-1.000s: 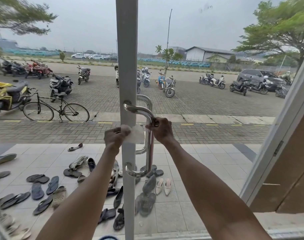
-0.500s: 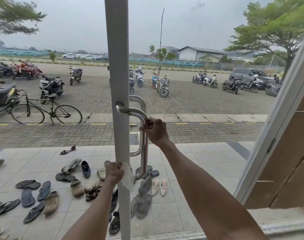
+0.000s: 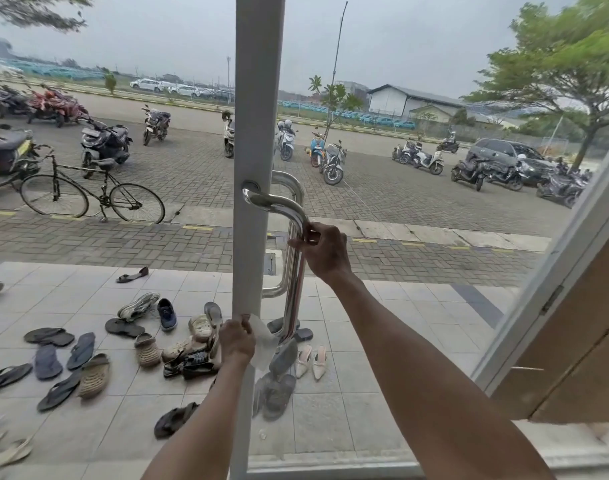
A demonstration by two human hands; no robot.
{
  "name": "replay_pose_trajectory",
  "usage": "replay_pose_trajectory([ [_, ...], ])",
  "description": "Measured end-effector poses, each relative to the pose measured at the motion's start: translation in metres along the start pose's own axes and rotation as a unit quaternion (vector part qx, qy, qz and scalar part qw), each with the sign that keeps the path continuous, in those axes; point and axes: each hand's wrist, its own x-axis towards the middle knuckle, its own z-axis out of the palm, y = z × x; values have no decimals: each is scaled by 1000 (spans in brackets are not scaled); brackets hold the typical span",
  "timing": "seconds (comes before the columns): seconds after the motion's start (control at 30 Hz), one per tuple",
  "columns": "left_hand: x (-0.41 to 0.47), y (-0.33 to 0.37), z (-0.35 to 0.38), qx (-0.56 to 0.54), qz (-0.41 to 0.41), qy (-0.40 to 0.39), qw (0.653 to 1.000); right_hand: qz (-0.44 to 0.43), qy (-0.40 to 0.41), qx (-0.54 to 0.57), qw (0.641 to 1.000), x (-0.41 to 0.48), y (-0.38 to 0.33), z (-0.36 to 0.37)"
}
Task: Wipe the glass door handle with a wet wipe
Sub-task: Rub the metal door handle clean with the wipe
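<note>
The chrome door handle (image 3: 293, 271) is fixed to the white upright door frame (image 3: 256, 133) of the glass door, its long axis running vertically: it leaves the frame at an upper mount, bends to the right and down, and runs as a straight bar to a lower end near the frame. A matching handle shows through the glass on the outer side. The right hand (image 3: 325, 251) is closed around the upper part of the bar just below the bend, fingers wrapped over the metal and thumb lying across the front. The left hand (image 3: 236, 339) is lower, at the bottom end of the handle, fingers pinched shut on a white wet wipe (image 3: 263, 344). The wipe hangs as a crumpled sheet, its longer side pointing downward, touching the frame's edge and lying just beside the bar's lower end; whether it presses on the metal there cannot be told. Beyond the glass, sandals and shoes (image 3: 147, 348) are scattered on the tiled porch, and a bicycle (image 3: 91, 199) stands on the paving.
</note>
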Motion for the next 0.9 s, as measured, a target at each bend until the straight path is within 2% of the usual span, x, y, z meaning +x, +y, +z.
replay_pose_trajectory([
  [0.13,3,-12,5,13,18,-2,1000,-2,7,-10,1000,-3,0,3],
  [0.27,6,-24,7,39,51,-68,996,-2,6,-13,1000,-7,-1,5],
  [0.37,1,-27,8,115,100,-103,983,-2,4,-11,1000,-9,0,4],
  [0.47,-4,-26,8,199,154,-92,964,2,-1,-8,1000,-9,1,5],
  [0.6,-1,-21,12,181,148,-87,968,0,1,-9,1000,-8,7,2],
  [0.7,5,-21,7,194,176,-91,961,-3,-2,6,1000,-5,10,4],
  [0.83,17,-33,3,146,162,-84,972,-14,-2,10,1000,-5,7,11],
  [0.9,18,-35,5,174,180,-79,965,-16,0,12,1000,-5,7,10],
])
